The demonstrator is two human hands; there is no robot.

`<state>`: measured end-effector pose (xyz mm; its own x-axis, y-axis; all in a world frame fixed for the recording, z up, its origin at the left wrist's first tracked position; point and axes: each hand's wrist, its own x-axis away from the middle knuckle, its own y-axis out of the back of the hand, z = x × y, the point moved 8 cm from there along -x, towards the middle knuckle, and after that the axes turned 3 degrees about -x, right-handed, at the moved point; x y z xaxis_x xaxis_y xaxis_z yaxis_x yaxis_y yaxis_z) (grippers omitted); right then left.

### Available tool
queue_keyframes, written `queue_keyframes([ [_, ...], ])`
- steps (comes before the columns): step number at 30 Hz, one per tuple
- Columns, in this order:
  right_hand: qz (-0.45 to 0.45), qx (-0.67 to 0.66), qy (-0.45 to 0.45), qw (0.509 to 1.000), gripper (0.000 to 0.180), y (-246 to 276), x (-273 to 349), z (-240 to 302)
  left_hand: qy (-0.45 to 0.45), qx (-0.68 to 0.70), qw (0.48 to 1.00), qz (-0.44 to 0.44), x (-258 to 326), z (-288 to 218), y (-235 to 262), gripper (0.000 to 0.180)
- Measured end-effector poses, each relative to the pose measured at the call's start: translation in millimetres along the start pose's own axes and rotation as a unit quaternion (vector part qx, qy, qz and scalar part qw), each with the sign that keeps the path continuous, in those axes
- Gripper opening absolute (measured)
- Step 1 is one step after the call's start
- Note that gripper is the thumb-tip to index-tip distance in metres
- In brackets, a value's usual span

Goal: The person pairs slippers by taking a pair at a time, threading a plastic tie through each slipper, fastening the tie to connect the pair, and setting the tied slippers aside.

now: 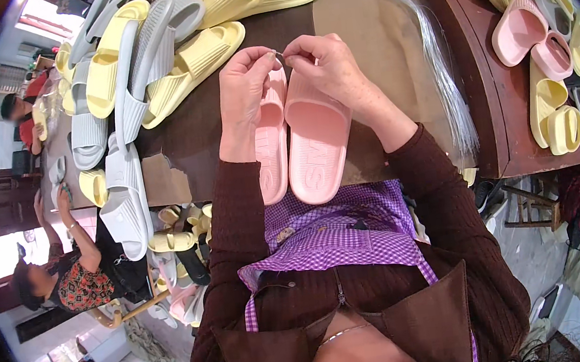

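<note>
A pair of pink slide slippers lies side by side on the brown table in front of me, the right slipper (318, 142) fully in view and the left slipper (273, 151) partly behind my sleeve. Both my hands meet over the slippers' far ends. My left hand (248, 83) is closed in a pinch, thumb against forefinger. Close beside it, my right hand (330, 67) pinches too. Between the fingertips shows a short bit of a thin strand (278, 54), too small to make out well.
Yellow slippers (196, 63) and grey slippers (123, 191) are heaped at the left. A bundle of thin clear strands (436, 59) lies at the right. Beyond it, a reddish-brown surface (463, 43) carries more slippers, including pink ones (520, 29). Other people sit at the far left.
</note>
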<state>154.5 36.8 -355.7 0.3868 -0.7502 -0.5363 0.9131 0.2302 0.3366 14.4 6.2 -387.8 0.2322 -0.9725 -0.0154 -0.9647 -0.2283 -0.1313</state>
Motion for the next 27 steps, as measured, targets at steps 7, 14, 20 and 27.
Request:
queue_keyframes([
  [7, -0.001, 0.027, -0.011, 1.0, 0.009, 1, 2, 6, -0.003, -0.019, 1.0, -0.003, 0, 0, -1, 0.007],
  [14, -0.001, -0.008, -0.053, 0.999, 0.007, 2, 5, 6, 0.018, -0.015, 1.0, 0.016, 2, 5, -5, 0.007],
  [20, 0.014, -0.051, -0.07, 0.996, 0.012, 2, 4, 3, -0.003, -0.011, 1.0, 0.005, 4, 5, -3, 0.01],
  [27, 0.022, 0.144, -0.059, 0.988, 0.024, 37, -4, -33, -0.211, -0.213, 0.945, -0.129, 38, -45, 64, 0.024],
])
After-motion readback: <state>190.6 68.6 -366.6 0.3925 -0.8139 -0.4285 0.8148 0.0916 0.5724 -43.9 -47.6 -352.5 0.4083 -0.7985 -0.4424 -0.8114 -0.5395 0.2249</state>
